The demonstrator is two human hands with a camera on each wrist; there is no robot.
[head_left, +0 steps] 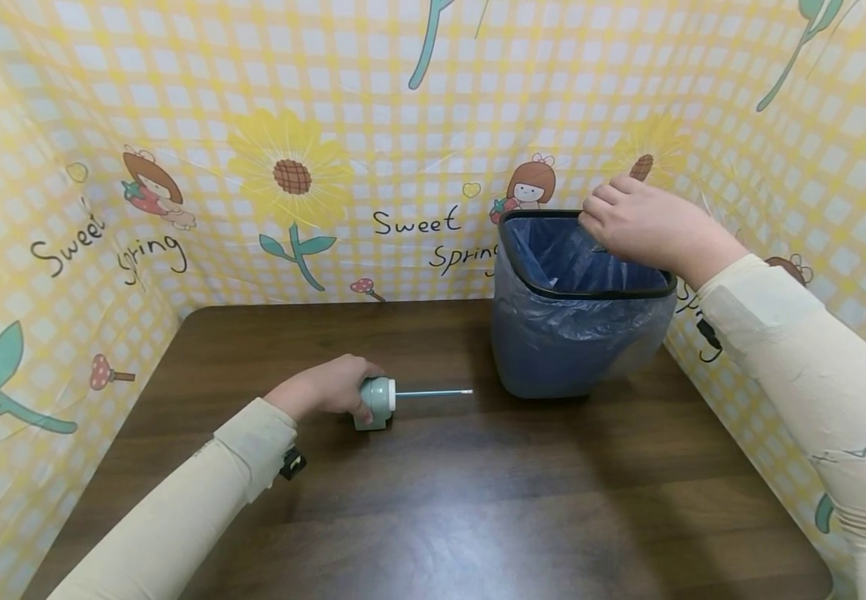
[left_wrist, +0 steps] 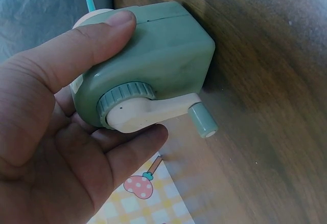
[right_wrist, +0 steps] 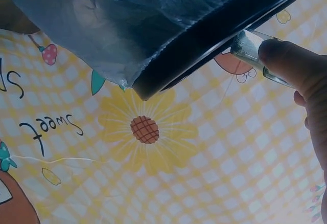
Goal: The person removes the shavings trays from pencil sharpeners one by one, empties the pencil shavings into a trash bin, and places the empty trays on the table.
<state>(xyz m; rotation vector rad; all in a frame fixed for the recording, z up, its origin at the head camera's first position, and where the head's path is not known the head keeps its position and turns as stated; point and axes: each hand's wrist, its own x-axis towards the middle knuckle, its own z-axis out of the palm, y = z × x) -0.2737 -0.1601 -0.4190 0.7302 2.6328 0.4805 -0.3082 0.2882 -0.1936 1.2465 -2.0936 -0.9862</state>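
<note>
And there was the left hand [head_left: 338, 385], thumb and curled fingers partly closed round the green sharpener [left_wrist: 153, 55], which sat right in its grip, down at the worktop [head_left: 402, 517]! The crank [left_wrist: 153, 112] stuck out past the fingers, and from the white face a blue pencil [head_left: 433, 392] ran out, away from the hand and toward the bin [head_left: 553, 354]. Up went the eye to the right hand [head_left: 635, 218], high at the bin's rim, thumb and fingers pinching a small clear box [right_wrist: 248, 47] just beside that dark edge; what it held inside, I couldn't tell. A blue liner [head_left: 545, 250] lined the bin, and behind stood the checked, flowered cloth [head_left: 402, 150].
</note>
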